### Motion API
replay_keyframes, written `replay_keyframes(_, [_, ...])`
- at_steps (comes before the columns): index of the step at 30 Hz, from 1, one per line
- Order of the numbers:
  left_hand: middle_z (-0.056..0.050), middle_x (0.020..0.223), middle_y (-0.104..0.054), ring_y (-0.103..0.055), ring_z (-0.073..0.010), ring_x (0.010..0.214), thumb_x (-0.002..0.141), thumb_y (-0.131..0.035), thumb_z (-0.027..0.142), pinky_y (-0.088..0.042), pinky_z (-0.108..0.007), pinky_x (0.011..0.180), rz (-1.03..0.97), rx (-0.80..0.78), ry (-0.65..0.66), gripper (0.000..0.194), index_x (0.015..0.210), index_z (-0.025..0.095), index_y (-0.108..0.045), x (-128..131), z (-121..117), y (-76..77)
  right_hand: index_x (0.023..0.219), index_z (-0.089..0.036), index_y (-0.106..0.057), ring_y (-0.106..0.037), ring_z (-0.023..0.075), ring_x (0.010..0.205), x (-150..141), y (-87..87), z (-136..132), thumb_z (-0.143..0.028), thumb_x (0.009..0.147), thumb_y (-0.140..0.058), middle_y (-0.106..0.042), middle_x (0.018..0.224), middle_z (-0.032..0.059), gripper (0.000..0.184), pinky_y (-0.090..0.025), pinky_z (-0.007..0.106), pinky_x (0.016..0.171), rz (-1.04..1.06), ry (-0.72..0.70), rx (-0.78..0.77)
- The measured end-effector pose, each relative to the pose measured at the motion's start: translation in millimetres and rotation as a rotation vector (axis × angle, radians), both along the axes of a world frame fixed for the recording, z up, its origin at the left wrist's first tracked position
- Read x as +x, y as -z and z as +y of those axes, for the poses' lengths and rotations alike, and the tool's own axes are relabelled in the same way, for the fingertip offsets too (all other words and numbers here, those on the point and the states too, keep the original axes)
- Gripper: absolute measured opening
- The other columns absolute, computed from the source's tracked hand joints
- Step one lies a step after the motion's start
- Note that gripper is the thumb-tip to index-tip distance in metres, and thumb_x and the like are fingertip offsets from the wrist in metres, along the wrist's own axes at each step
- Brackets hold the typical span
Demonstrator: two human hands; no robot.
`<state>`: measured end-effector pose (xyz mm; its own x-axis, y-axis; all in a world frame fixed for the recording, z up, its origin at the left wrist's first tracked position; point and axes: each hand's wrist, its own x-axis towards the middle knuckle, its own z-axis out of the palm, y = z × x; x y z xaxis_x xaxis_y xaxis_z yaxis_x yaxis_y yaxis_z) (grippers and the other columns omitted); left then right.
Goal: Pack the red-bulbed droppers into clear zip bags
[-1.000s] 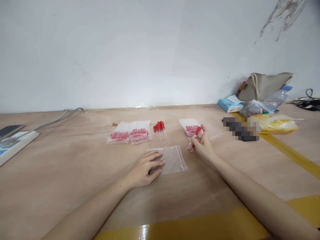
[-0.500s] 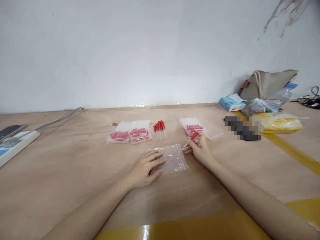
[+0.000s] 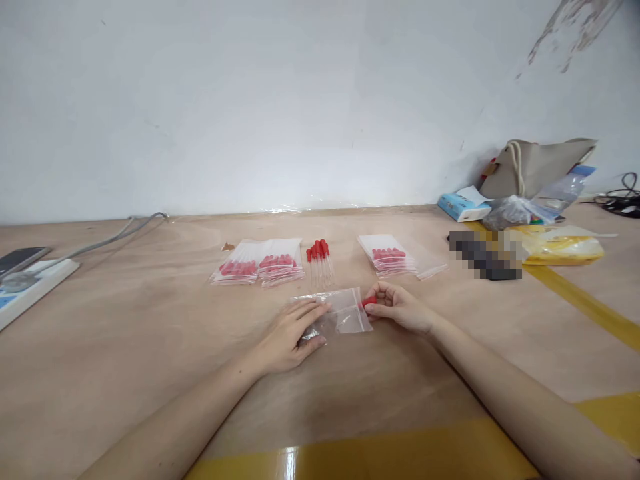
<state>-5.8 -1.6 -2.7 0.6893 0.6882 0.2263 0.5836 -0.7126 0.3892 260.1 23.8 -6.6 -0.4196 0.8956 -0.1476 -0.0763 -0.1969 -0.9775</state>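
While the right hand pinches the red bulb of a dropper between thumb and fingers, the bulb sits right at the zip end of a clear bag. The dropper points left, toward the inside of the bag; how far its thin stem reaches in is hard to tell through the shiny plastic. The left hand grips nothing: it lies palm down on the other end of the bag, fingers spread, pressing it to the table.

Just beyond the bag, a bunch of loose droppers lies side by side, red bulbs toward the wall. To their left are two piles of filled bags, a left pile and a middle pile, touching each other, with red bulbs showing through. A right pile lies beyond the right hand, with flat clear plastic at its side.

Farther right are a blue tissue pack, a cloth bag and a yellow packet. A power strip and a phone lie at the far left.
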Motion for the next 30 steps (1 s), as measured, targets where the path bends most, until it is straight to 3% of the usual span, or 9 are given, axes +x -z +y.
replay_keyframes(5, [-0.005,0.133,-0.041,-0.035,-0.0233,0.123,0.089,-0.045,0.031,-0.03,-0.043,0.101,0.056,0.04,0.023,0.044,0.131,0.028,-0.036,-1,1,1.0,0.073,-0.018,-0.048,-0.058,0.0082,0.061,-12,-0.1,-3,-0.033,0.064,-0.071,-0.061,0.067,-0.0035,0.029,-0.047,0.023,0.059,0.086,0.06,-0.094])
replay_keyframes(12, [-0.004,0.134,-0.039,-0.033,-0.0231,0.125,0.09,-0.042,0.029,-0.027,-0.045,0.102,0.098,0.052,0.057,0.04,0.13,0.032,-0.038,1,1,-0.7,0.071,-0.016,-0.056,-0.058,0.0093,0.063,-21,0.7,-5,-0.028,0.054,-0.077,-0.064,0.07,-0.0021,0.03,-0.047,0.025,0.062,0.083,0.035,-0.152])
replay_keyframes(16, [-0.006,0.133,-0.042,-0.036,-0.0221,0.122,0.089,-0.045,0.032,-0.031,-0.041,0.101,-0.001,-0.012,0.029,0.048,0.134,0.026,-0.031,1,1,-2.6,0.073,-0.014,-0.06,-0.058,0.0103,0.06,-23,2.0,-4,-0.031,0.052,-0.078,-0.064,0.066,-0.0005,0.032,-0.047,0.025,0.059,-0.002,0.074,-0.134])
replay_keyframes(20, [-0.007,0.127,-0.047,-0.045,-0.0205,0.115,0.086,-0.05,0.031,-0.038,-0.036,0.096,-0.124,-0.08,-0.026,0.049,0.131,0.022,-0.034,-1,2,-3.1,0.074,-0.017,-0.055,-0.059,0.0119,0.058,-18,2.9,-1,-0.026,0.045,-0.081,-0.065,0.064,-0.0018,0.04,-0.046,0.025,0.056,-0.019,0.12,-0.069])
replay_keyframes(25, [-0.007,0.125,-0.049,-0.045,-0.0213,0.115,0.085,-0.052,0.032,-0.038,-0.037,0.096,-0.152,-0.091,-0.019,0.044,0.126,0.023,-0.041,-2,3,-1.9,0.067,-0.015,-0.057,-0.062,0.013,0.065,-12,3.3,-3,-0.024,0.042,-0.082,-0.068,0.071,0.0019,0.036,-0.049,0.028,0.065,-0.071,0.111,-0.055])
replay_keyframes(30, [-0.007,0.125,-0.049,-0.044,-0.0213,0.116,0.085,-0.051,0.032,-0.036,-0.039,0.098,-0.154,-0.082,-0.004,0.043,0.126,0.022,-0.042,-1,4,-0.7,0.085,-0.015,-0.066,-0.063,0.0171,0.081,-8,2.5,-5,-0.03,0.048,-0.079,-0.07,0.087,0.0056,0.042,-0.047,0.034,0.081,-0.048,0.062,-0.064])
